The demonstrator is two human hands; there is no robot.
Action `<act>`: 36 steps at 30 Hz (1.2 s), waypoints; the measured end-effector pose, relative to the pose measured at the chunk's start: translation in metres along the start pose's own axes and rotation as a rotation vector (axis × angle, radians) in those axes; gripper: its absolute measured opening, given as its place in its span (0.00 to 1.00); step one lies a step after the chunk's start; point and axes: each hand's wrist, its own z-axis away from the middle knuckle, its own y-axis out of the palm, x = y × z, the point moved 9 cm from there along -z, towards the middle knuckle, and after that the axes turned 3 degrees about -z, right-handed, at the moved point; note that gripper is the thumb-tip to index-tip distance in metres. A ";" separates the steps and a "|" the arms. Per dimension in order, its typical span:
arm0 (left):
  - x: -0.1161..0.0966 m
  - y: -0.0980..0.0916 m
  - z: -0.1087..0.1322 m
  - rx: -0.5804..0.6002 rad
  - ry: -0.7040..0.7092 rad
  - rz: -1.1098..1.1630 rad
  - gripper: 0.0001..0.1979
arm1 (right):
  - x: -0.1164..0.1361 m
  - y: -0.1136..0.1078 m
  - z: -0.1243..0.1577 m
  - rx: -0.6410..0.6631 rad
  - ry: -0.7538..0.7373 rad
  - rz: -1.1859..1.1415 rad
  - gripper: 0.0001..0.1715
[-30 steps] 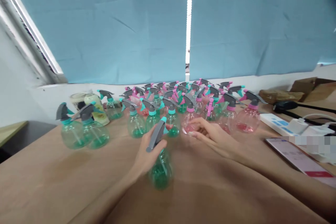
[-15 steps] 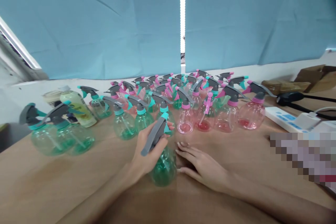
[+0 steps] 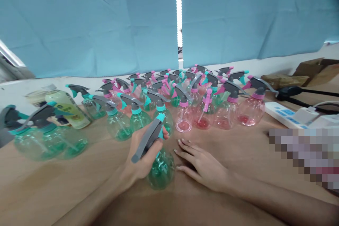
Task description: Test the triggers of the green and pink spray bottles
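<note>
My left hand (image 3: 144, 153) is wrapped round the neck of a green spray bottle (image 3: 161, 173) with a grey and turquoise spray head. The bottle is close to me on the wooden table (image 3: 201, 206). To its right my right hand (image 3: 202, 166) lies flat on the tabletop, fingers apart, with nothing in it. Behind the hands stand more green spray bottles (image 3: 119, 127) with turquoise collars and pink spray bottles (image 3: 225, 116) with pink collars. At the left is another group of green spray bottles (image 3: 50, 143).
A pale green labelled bottle (image 3: 71, 111) leans at the left. On the right are a white power strip (image 3: 282, 113) with plugs, a black item with a cable (image 3: 287, 93), cardboard (image 3: 315, 72) and a pixelated patch. A blue sheet (image 3: 106, 24) hangs behind.
The view has turned slightly, so most things sit a little further left. My left hand still holds the green spray bottle, and my right hand stays flat on the table.
</note>
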 end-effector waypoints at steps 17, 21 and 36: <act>0.011 0.007 0.007 -0.031 -0.003 0.046 0.15 | -0.002 0.000 0.000 -0.018 -0.016 -0.021 0.30; 0.008 0.002 0.008 -0.102 0.002 -0.005 0.11 | -0.002 0.001 0.000 -0.003 -0.012 0.000 0.30; 0.001 0.005 0.005 -0.059 -0.004 0.054 0.16 | -0.003 0.000 0.001 -0.012 -0.017 -0.016 0.30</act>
